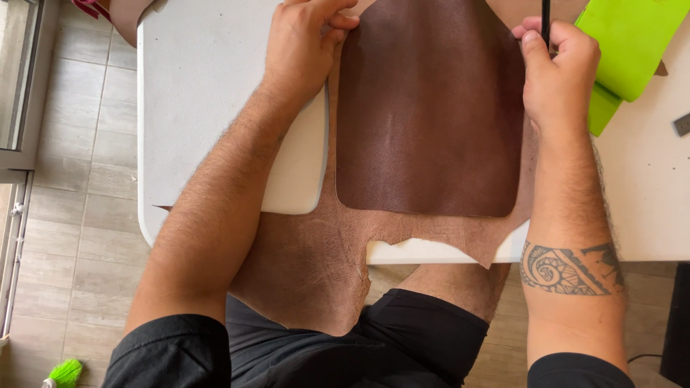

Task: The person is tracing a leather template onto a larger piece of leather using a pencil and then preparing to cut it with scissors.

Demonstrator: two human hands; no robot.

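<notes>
A dark brown leather panel (430,115) with rounded lower corners lies on a larger, rough tan hide (309,266) that hangs over the white table's (201,86) front edge onto my lap. My left hand (302,47) presses down at the panel's upper left edge, fingers curled on it. My right hand (557,72) rests at the panel's right edge and grips a thin dark pen-like tool (545,21) held upright.
A bright green folded sheet (625,50) lies at the table's right, beside my right hand. A small grey object (681,124) sits at the far right edge. Tiled floor (72,215) lies to the left, with a green brush (65,373) low down.
</notes>
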